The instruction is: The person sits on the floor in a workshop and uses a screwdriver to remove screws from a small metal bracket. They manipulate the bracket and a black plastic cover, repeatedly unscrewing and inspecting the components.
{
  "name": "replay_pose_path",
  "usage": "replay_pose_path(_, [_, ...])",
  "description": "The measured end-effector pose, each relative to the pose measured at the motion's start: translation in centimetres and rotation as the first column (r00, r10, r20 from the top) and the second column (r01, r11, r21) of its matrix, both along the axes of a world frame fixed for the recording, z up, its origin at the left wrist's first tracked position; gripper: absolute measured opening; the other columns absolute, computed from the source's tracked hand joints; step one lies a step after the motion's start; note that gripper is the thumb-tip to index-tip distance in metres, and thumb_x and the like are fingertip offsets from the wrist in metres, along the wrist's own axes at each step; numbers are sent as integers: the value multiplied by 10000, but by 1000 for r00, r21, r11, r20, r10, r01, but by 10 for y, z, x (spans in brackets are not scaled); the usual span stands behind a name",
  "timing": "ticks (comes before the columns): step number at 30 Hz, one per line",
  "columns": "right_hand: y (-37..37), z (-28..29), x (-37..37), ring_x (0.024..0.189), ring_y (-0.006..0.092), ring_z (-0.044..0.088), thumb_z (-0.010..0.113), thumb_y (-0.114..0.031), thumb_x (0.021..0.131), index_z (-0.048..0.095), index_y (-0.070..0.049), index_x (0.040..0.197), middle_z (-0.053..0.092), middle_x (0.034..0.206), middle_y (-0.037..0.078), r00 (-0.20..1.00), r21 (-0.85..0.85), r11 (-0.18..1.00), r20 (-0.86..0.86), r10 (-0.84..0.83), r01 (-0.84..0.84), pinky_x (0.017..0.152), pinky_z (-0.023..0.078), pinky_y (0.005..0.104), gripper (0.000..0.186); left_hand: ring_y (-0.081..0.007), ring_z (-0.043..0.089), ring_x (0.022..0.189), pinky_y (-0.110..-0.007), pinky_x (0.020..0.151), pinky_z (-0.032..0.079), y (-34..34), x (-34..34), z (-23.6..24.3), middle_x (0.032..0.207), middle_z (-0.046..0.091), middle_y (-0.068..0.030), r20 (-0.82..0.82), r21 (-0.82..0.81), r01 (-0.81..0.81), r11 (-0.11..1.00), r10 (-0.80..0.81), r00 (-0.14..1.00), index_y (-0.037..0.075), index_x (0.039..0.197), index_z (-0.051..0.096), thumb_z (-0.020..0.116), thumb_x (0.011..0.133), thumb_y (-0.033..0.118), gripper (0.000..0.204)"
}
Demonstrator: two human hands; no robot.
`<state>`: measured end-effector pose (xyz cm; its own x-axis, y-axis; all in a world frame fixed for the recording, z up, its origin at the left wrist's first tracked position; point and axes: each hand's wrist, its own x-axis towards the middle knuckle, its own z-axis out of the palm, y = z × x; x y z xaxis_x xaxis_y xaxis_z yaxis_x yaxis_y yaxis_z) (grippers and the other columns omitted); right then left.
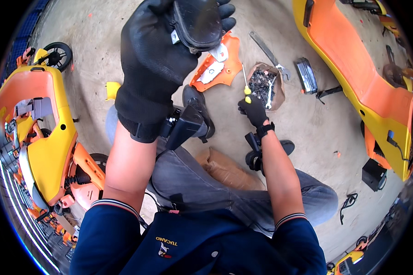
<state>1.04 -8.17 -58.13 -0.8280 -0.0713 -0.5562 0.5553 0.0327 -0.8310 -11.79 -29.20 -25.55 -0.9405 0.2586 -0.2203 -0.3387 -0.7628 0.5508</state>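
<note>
My left hand [147,57], gloved in black, is raised close to the camera, closed on a dark oval plastic housing [197,23] with small light metal brackets on it. My right hand [254,110], also gloved, is lower and to the right, its fingers wrapped round a yellow-handled screwdriver [247,90]. Beside it lies an open paper bag [277,96] of small dark hardware with a combination wrench [269,94] on it. An adjustable wrench [268,52] lies above the bag. An orange plastic panel [234,55] with white pieces lies behind my left hand.
Yellow-and-orange scooters or body parts [43,169] crowd the left. A long yellow-and-orange body shell [353,68] stands at right, near a black rectangular unit [306,75] and a black box [371,174]. A brown package [220,169] lies under my legs on the concrete floor [307,137].
</note>
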Motion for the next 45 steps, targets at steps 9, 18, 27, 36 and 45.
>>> replay_pose_path(9, [-46, -10, -79, 597, 149, 592, 658, -99, 831, 631, -1, 870, 627, 724, 61, 936, -313, 899, -76, -344, 306, 546, 470, 269, 109, -414, 596, 1122, -563, 1031, 445, -20, 1, 0, 1233, 565, -317, -10, 139, 0, 990, 1, 1000, -129, 1299, 446, 413, 958, 239, 504])
replay_pose_path(18, [-51, -55, -50, 555, 84, 504, 663, -139, 852, 665, -55, 1023, 577, 704, -11, 962, -117, 957, 107, -252, 264, 490, 401, 258, 191, -407, 605, 1105, -548, 1015, 459, -45, 4, 2, 1223, 573, -312, -17, 182, -8, 983, 11, 1000, -130, 1302, 443, 413, 962, 245, 507])
replay_pose_path(27, [-60, -81, -60, 700, 124, 587, 632, -94, 892, 581, -19, 1213, 635, 864, 39, 914, -252, 898, 284, -288, 361, 618, 489, 263, 334, -402, 610, 1095, -539, 1006, 466, -49, 4, 1, 1218, 577, -308, 5, 179, -29, 983, 28, 1000, -127, 1301, 445, 416, 964, 250, 506])
replay_pose_path(36, [-98, -83, 0, 810, 184, 654, 625, -98, 898, 565, 13, 1247, 650, 952, 94, 975, -150, 985, -191, -112, 84, 717, 546, 309, 371, -397, 615, 1085, -530, 997, 474, -46, 5, 1, 1213, 581, -304, -4, 162, -23, 986, 24, 1000, -125, 1299, 447, 419, 966, 254, 505])
replay_pose_path(45, [-77, -80, 20, 664, 142, 594, 668, -210, 873, 618, -34, 1049, 623, 776, 37, 980, 102, 975, -24, -196, 198, 597, 470, 295, 253, -393, 620, 1075, -521, 988, 481, -42, 7, -1, 1208, 585, -300, -24, 138, 3, 990, 1, 1000, -122, 1298, 450, 422, 968, 258, 504])
